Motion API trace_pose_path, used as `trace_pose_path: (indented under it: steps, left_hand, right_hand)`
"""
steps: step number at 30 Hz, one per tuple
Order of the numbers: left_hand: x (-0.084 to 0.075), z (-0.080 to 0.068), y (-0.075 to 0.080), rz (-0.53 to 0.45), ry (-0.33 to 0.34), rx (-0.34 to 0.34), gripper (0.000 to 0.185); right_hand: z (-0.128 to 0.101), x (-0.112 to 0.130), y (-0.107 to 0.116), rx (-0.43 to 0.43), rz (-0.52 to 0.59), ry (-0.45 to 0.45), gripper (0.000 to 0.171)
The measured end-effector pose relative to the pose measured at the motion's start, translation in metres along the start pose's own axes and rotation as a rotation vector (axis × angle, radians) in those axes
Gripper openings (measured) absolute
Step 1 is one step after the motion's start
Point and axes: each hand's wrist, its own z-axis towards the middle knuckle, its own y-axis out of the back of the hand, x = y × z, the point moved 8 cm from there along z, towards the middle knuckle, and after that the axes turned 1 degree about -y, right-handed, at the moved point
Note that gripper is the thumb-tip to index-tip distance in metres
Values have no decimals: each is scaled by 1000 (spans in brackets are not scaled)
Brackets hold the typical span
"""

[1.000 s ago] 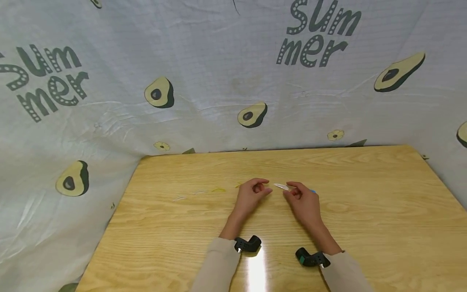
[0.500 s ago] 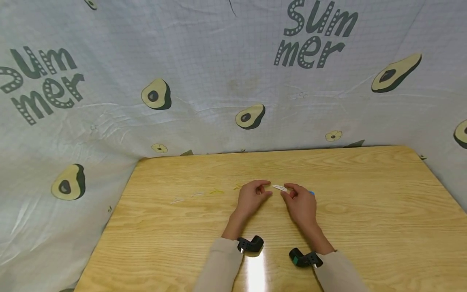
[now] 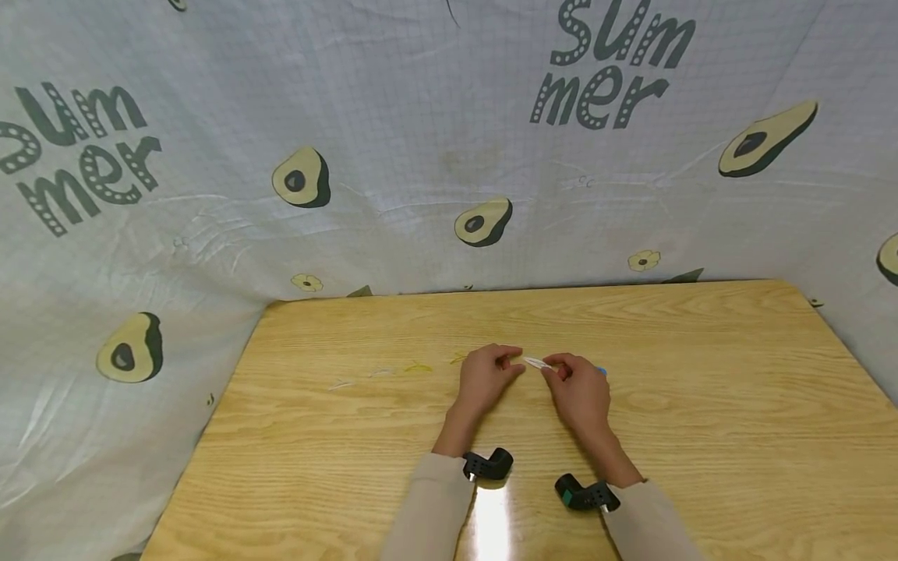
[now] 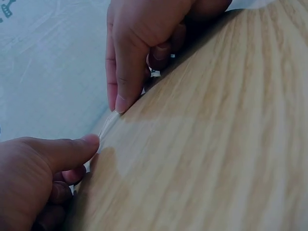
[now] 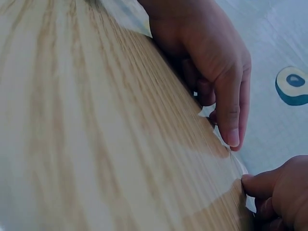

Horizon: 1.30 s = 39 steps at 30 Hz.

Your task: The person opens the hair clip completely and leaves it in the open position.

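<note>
A slim white loop (image 3: 536, 362), thin like a rubber band, stretches between the two hands above the table. My right hand (image 3: 578, 389) pinches its right end between thumb and forefinger. At its other end, my left hand (image 3: 484, 382) has thumb and forefinger tips around the loop. In the left wrist view the left hand (image 4: 29, 173) is low and the right hand (image 4: 149, 38) is above, with the strand between them. The right wrist view has the left hand (image 5: 211, 57) above and the right hand (image 5: 291, 192) at the lower right.
On the wooden table (image 3: 316, 467) left of the hands lie thin loops in a row: whitish ones (image 3: 341, 385), a yellow one (image 3: 418, 367) and another yellow one (image 3: 458, 358) partly behind the left hand. A blue thing (image 3: 601, 371) shows beside the right hand. A printed cloth (image 3: 393, 156) hangs behind.
My left fingertips have come slightly right, closing the small gap to the white loop's end. The right hand has drifted slightly left. The loop looks narrower now.
</note>
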Motion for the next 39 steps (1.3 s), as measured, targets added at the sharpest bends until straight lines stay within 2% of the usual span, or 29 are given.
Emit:
trace_pose_path:
  steps: [9,17,29,39]
  left_hand:
    - [2,-1,2,-20,-4,16,21]
    - [4,-1,2,-42,-5,20,11]
    - [5,-3,3,-33,27,47,8]
    - [0,-3,3,26,-23,47,11]
  right_hand:
    - [1,1,-3,37,25,36,11]
    - [2,1,-2,52,49,49,9]
    - [0,2,-1,63,57,59,8]
    - [-1,2,3,59,65,41,11]
